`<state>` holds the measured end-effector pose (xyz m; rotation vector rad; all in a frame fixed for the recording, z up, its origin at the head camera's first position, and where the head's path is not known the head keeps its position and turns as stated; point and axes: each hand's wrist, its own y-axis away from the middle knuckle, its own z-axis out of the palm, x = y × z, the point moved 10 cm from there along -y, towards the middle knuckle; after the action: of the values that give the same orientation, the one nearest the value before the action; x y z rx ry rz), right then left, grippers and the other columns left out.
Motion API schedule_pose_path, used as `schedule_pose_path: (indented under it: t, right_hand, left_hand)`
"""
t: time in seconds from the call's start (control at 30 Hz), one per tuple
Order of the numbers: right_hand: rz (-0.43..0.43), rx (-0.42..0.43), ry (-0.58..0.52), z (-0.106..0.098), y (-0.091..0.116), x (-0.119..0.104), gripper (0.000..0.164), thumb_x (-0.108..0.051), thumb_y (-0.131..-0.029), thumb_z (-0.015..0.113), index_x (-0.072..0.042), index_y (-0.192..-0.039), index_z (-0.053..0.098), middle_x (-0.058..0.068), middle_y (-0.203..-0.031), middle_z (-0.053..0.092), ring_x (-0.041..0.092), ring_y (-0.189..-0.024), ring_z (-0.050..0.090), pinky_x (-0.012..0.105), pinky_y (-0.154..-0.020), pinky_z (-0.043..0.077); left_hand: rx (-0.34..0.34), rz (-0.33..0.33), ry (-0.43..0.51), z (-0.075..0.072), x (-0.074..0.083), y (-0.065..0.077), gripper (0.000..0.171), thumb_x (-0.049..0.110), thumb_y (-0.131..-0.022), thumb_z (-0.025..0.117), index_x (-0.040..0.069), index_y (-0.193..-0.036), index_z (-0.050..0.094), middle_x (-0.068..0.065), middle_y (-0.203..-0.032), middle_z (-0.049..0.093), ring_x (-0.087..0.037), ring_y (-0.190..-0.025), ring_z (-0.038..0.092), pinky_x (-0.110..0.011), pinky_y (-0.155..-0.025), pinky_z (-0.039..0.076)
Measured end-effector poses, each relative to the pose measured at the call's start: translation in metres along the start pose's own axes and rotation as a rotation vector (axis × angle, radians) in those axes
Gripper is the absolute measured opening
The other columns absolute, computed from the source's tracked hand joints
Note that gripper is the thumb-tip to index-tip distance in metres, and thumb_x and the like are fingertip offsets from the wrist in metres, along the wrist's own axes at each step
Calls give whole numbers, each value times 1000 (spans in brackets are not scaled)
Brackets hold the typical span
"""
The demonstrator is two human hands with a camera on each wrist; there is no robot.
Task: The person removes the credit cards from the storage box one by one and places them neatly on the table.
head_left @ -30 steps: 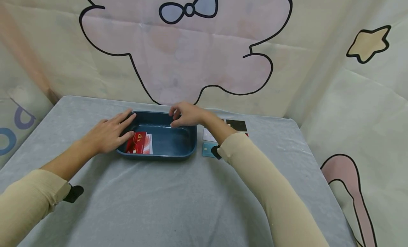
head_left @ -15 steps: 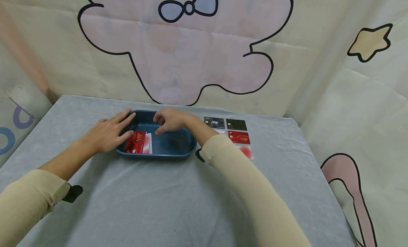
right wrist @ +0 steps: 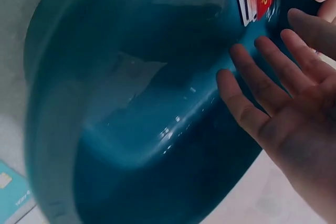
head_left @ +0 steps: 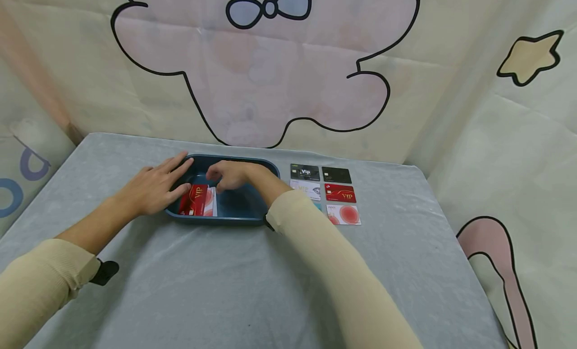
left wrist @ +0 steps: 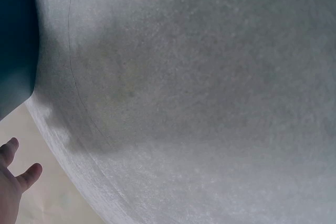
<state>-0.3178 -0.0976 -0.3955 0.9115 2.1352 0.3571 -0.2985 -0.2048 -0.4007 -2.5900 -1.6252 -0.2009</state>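
Observation:
A dark teal tray (head_left: 234, 222) stands near the far side of the table. Inside its left end lies an overlapping pile of cards (head_left: 194, 200), a red VIP card on top and white edges showing to the right. My left hand (head_left: 155, 191) rests on the tray's left end, fingers spread and straight; the left wrist view catches only part of that hand (left wrist: 10, 187). Over the inside of the tray is my right hand (head_left: 232, 176), just right of the pile. In the right wrist view this hand (right wrist: 294, 103) has loosely extended fingers and holds nothing.
Right of the tray several cards lie in two columns: a black Vip card (head_left: 304, 172), a plain black card (head_left: 336, 175), a white card (head_left: 305, 189), a red VIP card (head_left: 340, 193) and a red-circled card (head_left: 343, 215). A teal card (right wrist: 13, 190) is mostly hidden by my sleeve.
My right hand has moved left across the tray toward the pile of cards. The cards on the table have come out from behind my right arm. My left hand stays in place.

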Motion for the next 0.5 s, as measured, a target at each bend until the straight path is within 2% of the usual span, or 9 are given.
schedule_pose_path:
  t: [0.13, 0.5]
  right_hand:
    - [8, -39, 3, 5, -3, -4, 49, -4, -100, 52, -4, -148, 42, 10, -152, 44, 19, -138, 40, 27, -111, 37]
    - [1, -41, -6, 11, -13, -8, 55, 6, -96, 49, -5, -150, 40, 9, -154, 42, 19, -140, 39, 26, -113, 34]
  left_hand:
    - [-5, -7, 3, -1, 0, 0, 69, 44, -103, 43, 5, -157, 24, -20, -164, 14, -43, -145, 25, -71, -102, 33]
    - [-2, -6, 14, 0, 0, 0, 68, 43, -103, 43, 5, -157, 25, -20, -164, 15, -43, -145, 25, -71, -102, 32]
